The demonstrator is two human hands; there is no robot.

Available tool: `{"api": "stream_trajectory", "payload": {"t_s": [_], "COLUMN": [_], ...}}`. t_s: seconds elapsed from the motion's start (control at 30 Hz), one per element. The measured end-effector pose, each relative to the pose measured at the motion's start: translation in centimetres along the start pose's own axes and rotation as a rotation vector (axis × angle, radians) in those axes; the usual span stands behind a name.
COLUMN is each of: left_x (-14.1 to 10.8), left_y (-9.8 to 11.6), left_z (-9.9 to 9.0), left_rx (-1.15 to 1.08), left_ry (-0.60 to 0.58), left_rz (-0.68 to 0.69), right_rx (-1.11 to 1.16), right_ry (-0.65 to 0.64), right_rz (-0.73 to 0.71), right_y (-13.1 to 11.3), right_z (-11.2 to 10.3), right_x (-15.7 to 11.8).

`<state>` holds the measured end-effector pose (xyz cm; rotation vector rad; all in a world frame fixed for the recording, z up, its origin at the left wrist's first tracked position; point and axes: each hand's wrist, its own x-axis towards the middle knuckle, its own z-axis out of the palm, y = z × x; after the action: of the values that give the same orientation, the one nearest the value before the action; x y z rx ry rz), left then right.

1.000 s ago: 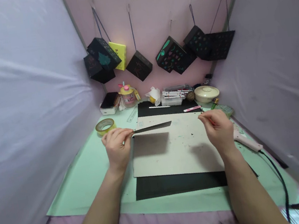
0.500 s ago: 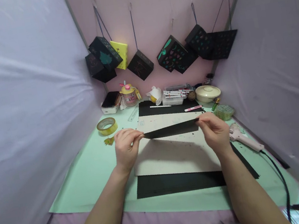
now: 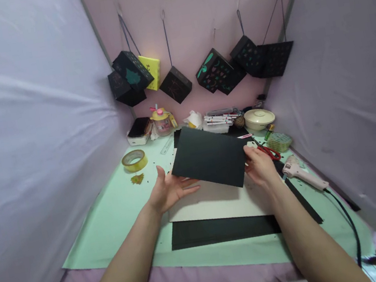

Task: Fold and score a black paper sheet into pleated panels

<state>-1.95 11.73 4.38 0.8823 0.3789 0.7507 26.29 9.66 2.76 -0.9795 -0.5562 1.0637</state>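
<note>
A black rectangular sheet is held tilted above a pale board, its broad face showing. My right hand pinches the sheet at its right edge, thumb on top and the other fingers behind it. My left hand is open at the sheet's lower left corner, thumb raised and fingers spread, some tips reaching just under the edge. Larger black sheets lie beneath the board and stick out at its front.
Yellow tape and a leaf lie left. Red-handled scissors, a green tape roll and a corded glue gun are at right. Pens, a lidded bowl and a jar stand behind. Black boxes hang above.
The black sheet has turned from nearly edge-on to showing its broad face. My left hand has let go of its corner and opened; my right hand has shifted slightly down and left.
</note>
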Motion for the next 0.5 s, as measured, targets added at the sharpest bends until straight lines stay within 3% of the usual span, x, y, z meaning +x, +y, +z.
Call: {"api": "stream_trajectory", "payload": {"t_s": [0.07,0.17,0.23,0.5], "left_x": [0.1,0.6,0.9,1.1], "left_y": [-0.2,-0.3,-0.2,0.8], "left_z": [-0.3,-1.2,-1.7,-2.1], "left_rx": [-0.050,-0.024,-0.036,-0.256], "left_ry": [0.046,0.298,0.406,0.498], "left_rz": [-0.040,-0.016,-0.019,-0.035], "right_rx": [-0.028,-0.090,-0.147,-0.382], "right_ry": [-0.009,-0.052,-0.109,-0.435], "right_rz": [0.030,0.041,0.064,0.004], "right_y": [0.6,0.9,0.9,0.7], "right_z": [0.1,-0.1,0.0,0.4], "right_x": [0.0,0.1,0.0,-1.5]}}
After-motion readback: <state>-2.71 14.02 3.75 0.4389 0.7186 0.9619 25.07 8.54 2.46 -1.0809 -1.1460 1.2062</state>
